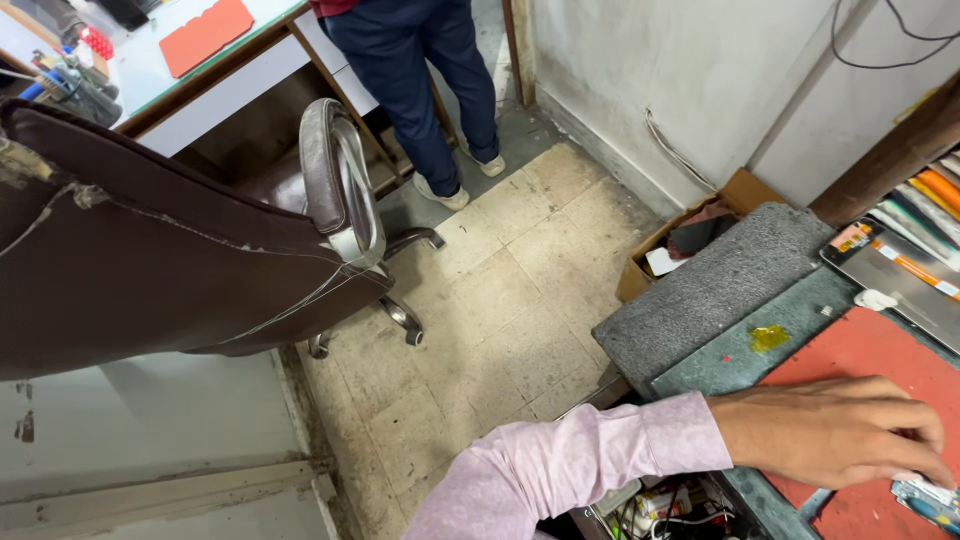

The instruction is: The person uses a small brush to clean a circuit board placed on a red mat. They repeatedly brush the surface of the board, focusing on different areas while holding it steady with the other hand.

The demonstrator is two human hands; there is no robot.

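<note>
Down at the lower right, we see one hand [835, 432] in a pink sleeve [580, 465] lying palm-down on a red mat [880, 350] that covers part of the worktop [715, 365]. We take it for the left hand, though the angle leaves that unsure. Its fingers [915, 440] are stretched flat and close together, clamped on nothing, with the tips resting on a small blue device [925, 497] at the mat's near edge. Our other hand is out of view.

Beyond the mat lies a silvery panel [900, 275] with orange strips, and a yellow blob [768, 337] sits on the bare worktop just beside the mat. A grey pad [720, 280] overhangs the worktop's far corner, with a cardboard box [680, 240] on the tiled floor [500, 310] behind it.

A worn brown chair [150, 260] fills the left. Farther off, another person's legs [420, 90] in dark trousers stand by a second worktop [190, 60] carrying another red mat [205, 35].
</note>
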